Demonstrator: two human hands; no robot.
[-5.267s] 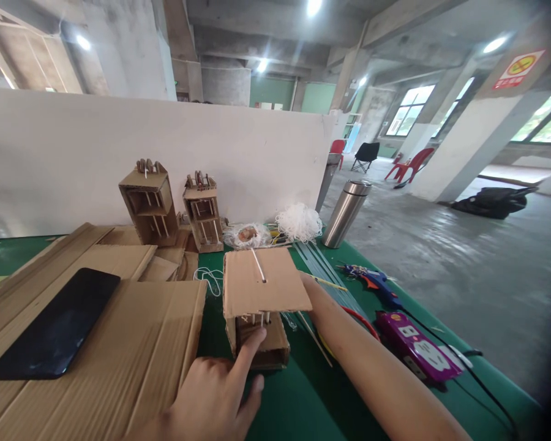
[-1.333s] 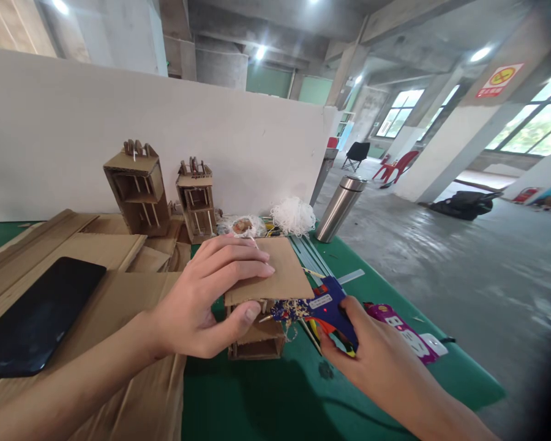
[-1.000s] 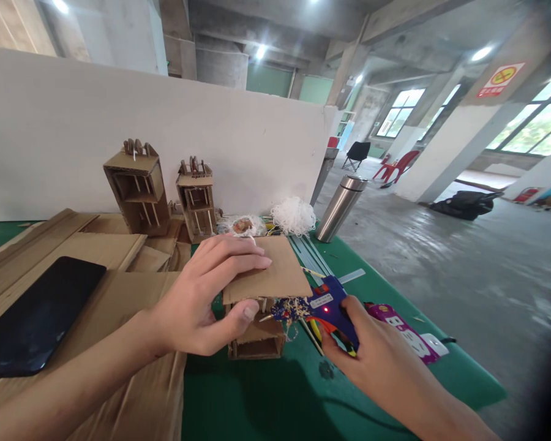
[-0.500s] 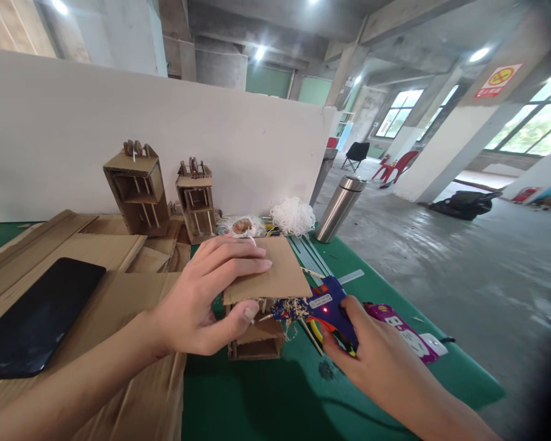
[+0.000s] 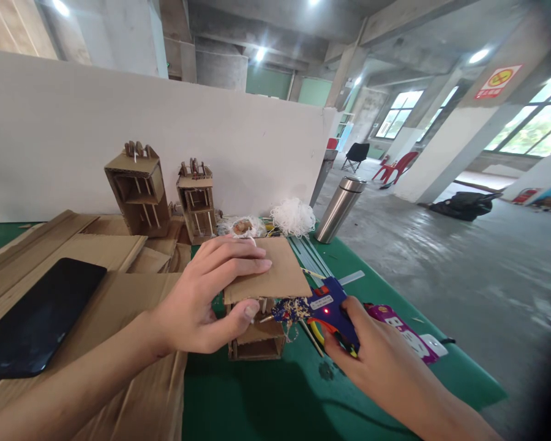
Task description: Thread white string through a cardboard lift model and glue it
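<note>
Fingers [image 5: 239,267] of the left hand [image 5: 211,288] lie close together, slightly bent, across the cardboard panel [image 5: 284,269] that tops a small cardboard box [image 5: 262,331], just below the middle of the frame. Its thumb [image 5: 239,317] hangs well apart from them at the open front; whether they pinch or merely press, I can't tell from where I stand. Right of centre, the right hand [image 5: 370,340] is wrapped around a blue glue gun [image 5: 337,297], its red light [image 5: 326,311] glowing. Whether the orange trigger is squeezed, I can't make out.

The work looks like gluing under that panel. To do it well, I'd brace the right wrist, lay a small bead right at the joint, and hold the panel steady until the glue grips. The nozzle [image 5: 266,318] points straight at that thumb and sits very near it, so I'd shift the thumb to the box's outer side to avoid a burn.

As for writing, the pale label [image 5: 322,302] on the gun is too small to read. On the purple block [image 5: 401,334], lower right, I can pick out a white B, the rest unclear. A red-and-yellow prohibition sign [image 5: 499,81], upper right, carries characters too blurred for me.
</note>
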